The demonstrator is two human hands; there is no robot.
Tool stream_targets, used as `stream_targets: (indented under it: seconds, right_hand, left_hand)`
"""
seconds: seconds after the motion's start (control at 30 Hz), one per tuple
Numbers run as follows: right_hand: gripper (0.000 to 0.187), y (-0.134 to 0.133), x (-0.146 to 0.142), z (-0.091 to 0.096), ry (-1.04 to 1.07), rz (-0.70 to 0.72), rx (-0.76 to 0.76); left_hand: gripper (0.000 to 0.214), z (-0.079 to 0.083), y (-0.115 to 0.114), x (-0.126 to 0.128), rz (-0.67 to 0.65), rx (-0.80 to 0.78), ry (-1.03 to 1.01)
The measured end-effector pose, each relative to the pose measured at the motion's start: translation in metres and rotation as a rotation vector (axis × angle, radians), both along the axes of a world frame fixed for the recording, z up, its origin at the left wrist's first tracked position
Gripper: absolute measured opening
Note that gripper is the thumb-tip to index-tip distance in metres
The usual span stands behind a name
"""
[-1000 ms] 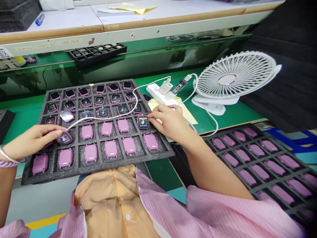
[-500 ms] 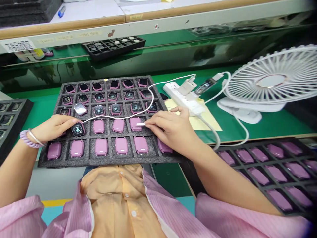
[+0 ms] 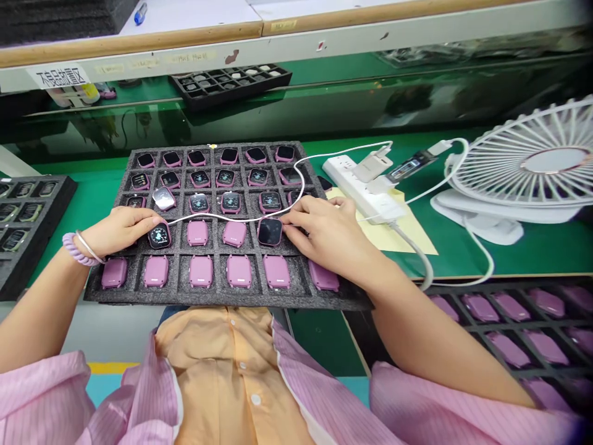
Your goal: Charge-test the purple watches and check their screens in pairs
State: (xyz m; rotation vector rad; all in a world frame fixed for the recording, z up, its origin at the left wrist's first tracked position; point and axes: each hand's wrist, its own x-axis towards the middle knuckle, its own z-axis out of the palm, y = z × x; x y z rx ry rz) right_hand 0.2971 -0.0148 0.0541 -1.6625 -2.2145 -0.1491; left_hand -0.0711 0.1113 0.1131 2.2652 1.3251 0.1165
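My left hand is closed on a pink smartwatch whose lit screen shows a round dial. A white cable runs to this watch from above the tray. My right hand pinches the right edge of a second smartwatch, its dark screen facing up. Whatever lies under that watch is hidden. Both hands are over a black foam tray. Its far rows hold watches screen up, some lit; the near rows hold pink watch bodies back side up.
A white power strip with plugged adapters lies right of the tray, on yellow paper. Beyond stands a white fan. Further watch trays lie at left and lower right. A shelf edge crosses above.
My right hand held a white cable end over a pink watch back; now it grips a watch there, dark screen up. My left hand still holds its lit watch. The view has shifted slightly.
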Motion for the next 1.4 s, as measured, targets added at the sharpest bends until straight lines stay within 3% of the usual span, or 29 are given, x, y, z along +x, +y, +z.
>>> stream_targets:
  seconds: [0.1, 0.27, 0.33, 0.4, 0.47, 0.53, 0.63, 0.7, 0.77, 0.87, 0.93, 1.0, 1.1, 1.17, 1.23, 1.4]
  right_hand:
    - [0.023, 0.000, 0.000, -0.006, 0.033, 0.019, 0.025]
    - [0.021, 0.000, 0.002, -0.013, 0.103, 0.066, 0.060]
    - [0.022, 0.000, 0.003, -0.014, 0.113, 0.082, 0.078]
    - [0.022, 0.000, 0.003, -0.015, 0.111, 0.097, 0.093]
    - [0.023, 0.000, 0.003, -0.015, 0.109, 0.098, 0.095]
    - [0.023, 0.000, 0.003, -0.015, 0.110, 0.092, 0.096]
    - [0.024, 0.000, 0.003, -0.015, 0.120, 0.096, 0.107]
    - [0.024, 0.000, 0.003, -0.015, 0.125, 0.094, 0.103]
    - [0.025, 0.000, 0.002, -0.015, 0.121, 0.085, 0.085]
    - [0.024, -0.002, -0.002, -0.013, 0.087, 0.037, 0.060]
    - [0.024, -0.003, -0.004, -0.011, 0.038, -0.043, 0.095]
    - [0.026, -0.005, -0.007, -0.007, -0.009, -0.146, 0.192]
    - [0.029, -0.006, -0.010, 0.003, -0.013, -0.196, 0.304]
    - [0.027, -0.005, -0.013, 0.011, 0.023, -0.104, 0.278]
    - [0.024, -0.004, -0.020, 0.018, 0.052, 0.007, 0.211]
    - [0.020, 0.000, -0.046, 0.024, 0.023, 0.159, 0.102]
  left_hand:
    - [0.074, 0.007, 0.000, 0.004, -0.074, -0.086, 0.065]
    - [0.056, 0.011, -0.001, 0.006, 0.036, -0.106, -0.003]
    - [0.047, 0.011, -0.003, 0.008, 0.192, 0.001, -0.145]
    - [0.042, 0.011, -0.007, 0.014, 0.368, 0.154, -0.415]
    - [0.042, 0.010, -0.014, 0.024, 0.436, 0.193, -0.672]
    - [0.039, 0.008, -0.023, 0.036, 0.325, 0.108, -0.702]
    - [0.027, -0.002, -0.036, 0.052, -0.005, 0.046, -0.400]
    - [0.018, -0.010, -0.042, 0.057, -0.142, 0.130, -0.204]
    - [0.011, -0.016, -0.044, 0.060, -0.193, 0.269, -0.066]
    - [0.028, -0.014, -0.042, 0.064, -0.285, 0.452, 0.078]
    - [0.026, -0.009, -0.040, 0.066, -0.348, 0.516, 0.133]
    - [0.022, -0.003, -0.035, 0.066, -0.344, 0.504, 0.143]
    - [0.043, 0.004, -0.024, 0.064, -0.193, 0.343, 0.062]
    - [0.056, 0.006, -0.016, 0.060, -0.138, 0.164, -0.014]
    - [0.063, 0.006, -0.011, 0.058, -0.185, 0.005, -0.037]
    - [0.064, -0.001, -0.010, 0.059, -0.224, -0.011, 0.011]
